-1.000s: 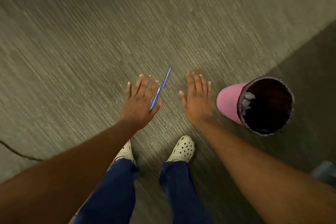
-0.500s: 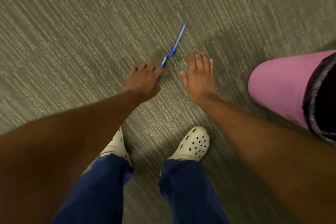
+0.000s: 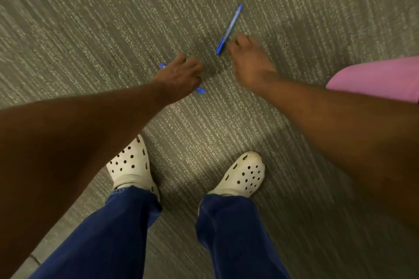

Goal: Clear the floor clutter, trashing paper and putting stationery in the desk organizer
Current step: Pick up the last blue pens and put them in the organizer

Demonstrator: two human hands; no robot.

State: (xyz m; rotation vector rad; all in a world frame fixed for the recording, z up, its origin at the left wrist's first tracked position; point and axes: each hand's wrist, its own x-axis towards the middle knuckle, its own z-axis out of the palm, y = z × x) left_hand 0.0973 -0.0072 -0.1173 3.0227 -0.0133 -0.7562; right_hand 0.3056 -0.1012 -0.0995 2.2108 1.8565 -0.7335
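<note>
Two blue pens are in view over the grey carpet. My left hand (image 3: 179,76) is closed around one blue pen (image 3: 200,90), whose ends stick out on either side of the fist. A second blue pen (image 3: 230,27) lies slanted on the carpet further away. My right hand (image 3: 247,59) reaches down to it, fingertips curled at its near end and touching it. The picture is blurred, so I cannot tell how firm that grip is.
A pink trash bin (image 3: 381,79) shows at the right edge, just behind my right forearm. My two feet in white clogs (image 3: 244,174) and blue trousers stand below the hands on the carpet (image 3: 90,29).
My left hand has closed on the nearer pen and lifted it back. My right hand has gone from flat and spread to curled at the second pen's end. The bin slid further out of view.
</note>
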